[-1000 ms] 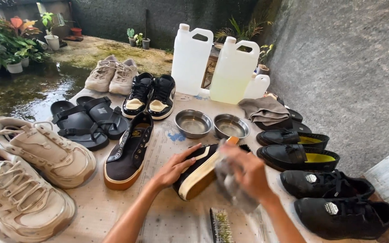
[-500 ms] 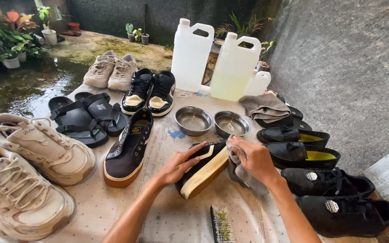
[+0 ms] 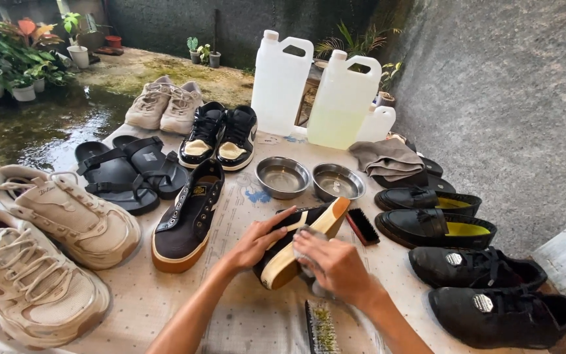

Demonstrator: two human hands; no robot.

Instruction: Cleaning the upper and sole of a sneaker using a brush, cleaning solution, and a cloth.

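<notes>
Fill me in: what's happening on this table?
A person is working on a dark sneaker with a tan sole, tipped on its side. The left hand steadies its upper while the right hand presses a grey cloth against the sole edge. Its mate lies flat to the left. Two steel bowls, a small black brush and two plastic jugs sit beyond, with other shoes ringing the table.

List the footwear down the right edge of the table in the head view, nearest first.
Nearest matte black lace-up sneaker → its matching black sneaker → glossy black loafer with yellow insole → second glossy black loafer → folded grey-brown cloth.
</notes>
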